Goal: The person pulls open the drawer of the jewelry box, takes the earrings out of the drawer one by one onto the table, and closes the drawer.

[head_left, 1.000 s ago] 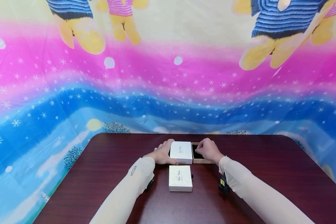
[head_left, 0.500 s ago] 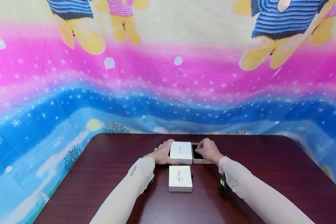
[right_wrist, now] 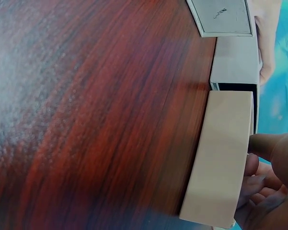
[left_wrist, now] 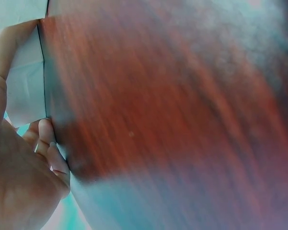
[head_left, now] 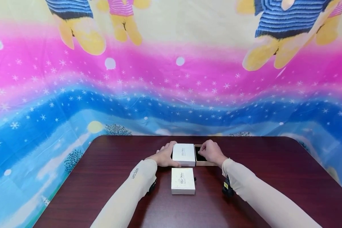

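A white gift box [head_left: 183, 154] with small lettering lies at the back middle of the table, its cream drawer [right_wrist: 220, 158] pulled out to the right. My left hand [head_left: 166, 155] grips the box's left end, thumb along the near side [left_wrist: 26, 86] and the other fingers on the far side. Over the drawer's black inside, my right hand [head_left: 211, 152] reaches down with bent fingers and thumb close together. Its fingertips are hidden behind the drawer wall in the right wrist view, and I cannot tell whether they hold anything.
A second white gift box [head_left: 183, 181] with lettering lies nearer to me, a small black tab at its right side. Both stand on a dark red-brown wooden table [head_left: 102, 190]. A printed cloth [head_left: 165, 79] hangs behind the table and along its sides.
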Tool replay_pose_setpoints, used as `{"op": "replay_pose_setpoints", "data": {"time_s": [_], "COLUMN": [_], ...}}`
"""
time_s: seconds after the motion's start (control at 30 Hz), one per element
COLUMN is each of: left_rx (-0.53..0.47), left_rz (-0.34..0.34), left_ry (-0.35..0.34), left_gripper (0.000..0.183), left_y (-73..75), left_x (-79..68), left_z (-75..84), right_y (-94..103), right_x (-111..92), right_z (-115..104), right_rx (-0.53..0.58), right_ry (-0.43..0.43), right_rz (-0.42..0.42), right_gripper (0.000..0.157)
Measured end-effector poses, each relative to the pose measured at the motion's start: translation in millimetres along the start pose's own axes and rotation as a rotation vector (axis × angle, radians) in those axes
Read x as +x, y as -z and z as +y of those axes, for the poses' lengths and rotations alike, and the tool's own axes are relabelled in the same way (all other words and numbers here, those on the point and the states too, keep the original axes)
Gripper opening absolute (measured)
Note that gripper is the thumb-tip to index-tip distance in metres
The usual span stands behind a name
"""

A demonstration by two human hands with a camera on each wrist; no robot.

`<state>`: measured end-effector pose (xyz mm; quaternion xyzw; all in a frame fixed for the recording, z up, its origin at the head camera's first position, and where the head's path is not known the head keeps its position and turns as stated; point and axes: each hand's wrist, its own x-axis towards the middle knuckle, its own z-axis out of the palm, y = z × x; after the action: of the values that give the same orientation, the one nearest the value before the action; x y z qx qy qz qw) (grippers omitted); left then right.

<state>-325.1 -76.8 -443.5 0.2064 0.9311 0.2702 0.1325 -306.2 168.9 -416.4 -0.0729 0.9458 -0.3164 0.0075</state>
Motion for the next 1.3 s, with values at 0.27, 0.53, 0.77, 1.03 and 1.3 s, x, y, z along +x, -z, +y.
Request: {"op": "replay_pose_setpoints", "data": {"time_s": [0.27, 0.53, 0.77, 1.03, 1.3], "left_rx": [0.013, 0.017, 0.012, 0.015, 0.004], "left_rz": [0.022, 0.015, 0.012, 0.022, 0.017], "left_ry": [-0.01, -0.007, -0.003, -0.005, -0.006], "left_gripper": [0.109, 0.109, 0.11, 0.111, 0.11], "left_y": [4.3, 4.9, 3.9, 2.6, 1.3], "left_x": [-1.6, -0.8, -2.5, -2.0, -2.2], "left_z": [5.2, 5.1, 5.7, 4.7, 3.9], "right_y": [3.9, 6.5, 7.0, 9.3, 14.5], "right_x": [-1.0, -1.9, -3.8, -3.7, -6.9], "right_z": [-3.8, -5.9, -5.1, 0.2, 0.5], "right_rx": [-0.024, -0.016, -0.002, -0.007, -0.015], "right_ry": [0.035, 0.019, 0.01, 0.024, 0.032], "right_rz": [0.021, 0.017, 0.014, 0.032, 0.045], "right_gripper": [0.018, 0.018, 0.018, 0.017, 0.018]}}
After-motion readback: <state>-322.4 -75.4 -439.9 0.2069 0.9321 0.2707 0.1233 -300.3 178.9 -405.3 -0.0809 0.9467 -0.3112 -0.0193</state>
